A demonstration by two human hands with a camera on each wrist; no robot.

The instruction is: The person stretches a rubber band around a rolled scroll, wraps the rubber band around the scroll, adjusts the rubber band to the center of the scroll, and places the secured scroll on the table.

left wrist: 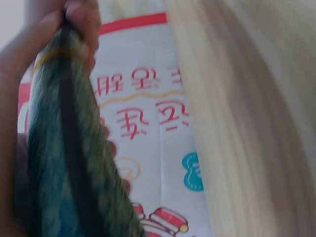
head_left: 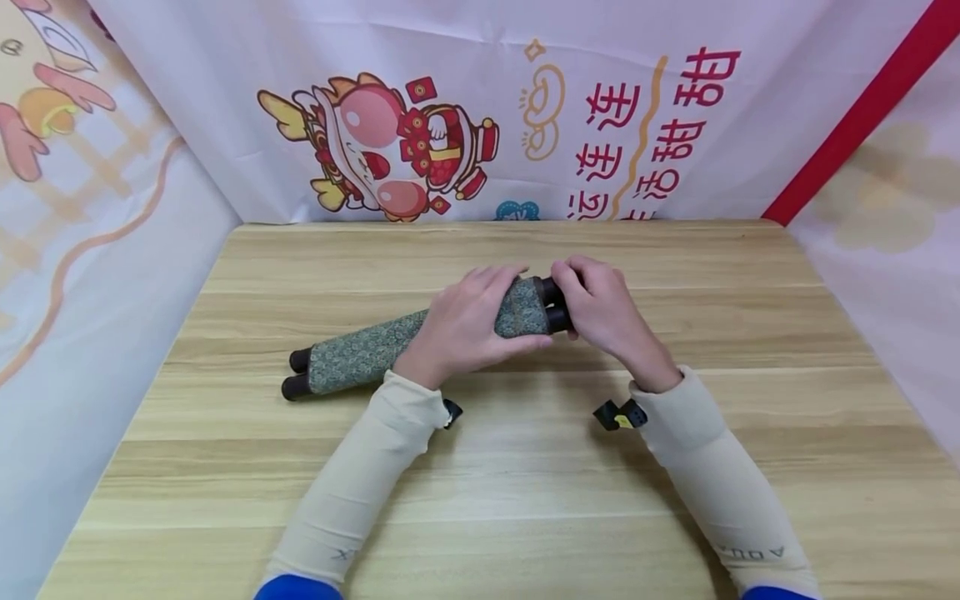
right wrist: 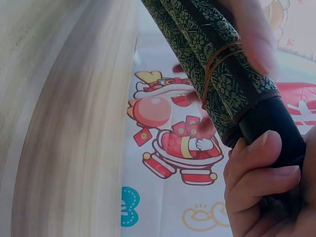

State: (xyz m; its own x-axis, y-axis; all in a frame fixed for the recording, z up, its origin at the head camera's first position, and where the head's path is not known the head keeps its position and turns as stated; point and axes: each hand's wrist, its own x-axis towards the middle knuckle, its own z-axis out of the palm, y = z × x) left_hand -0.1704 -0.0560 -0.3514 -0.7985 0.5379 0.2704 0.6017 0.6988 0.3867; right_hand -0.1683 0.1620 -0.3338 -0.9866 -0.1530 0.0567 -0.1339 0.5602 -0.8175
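Observation:
A scroll covered in green floral brocade lies rolled into two parallel rolls, with dark roller ends showing at both sides. My left hand reaches over its right half, thumb along the near side and fingers along the far side. The right hand grips the dark ends at the right; its curled fingers show around them in the right wrist view. A thin brown band circles the brocade near that end. In the left wrist view the scroll is blurred, with a dark strip along it.
Beneath the hands is a wood-grain table. A white cloth with cartoon figures and red lettering hangs behind its far edge. Small dark devices, one of them a wrist camera, sit at both sleeve cuffs.

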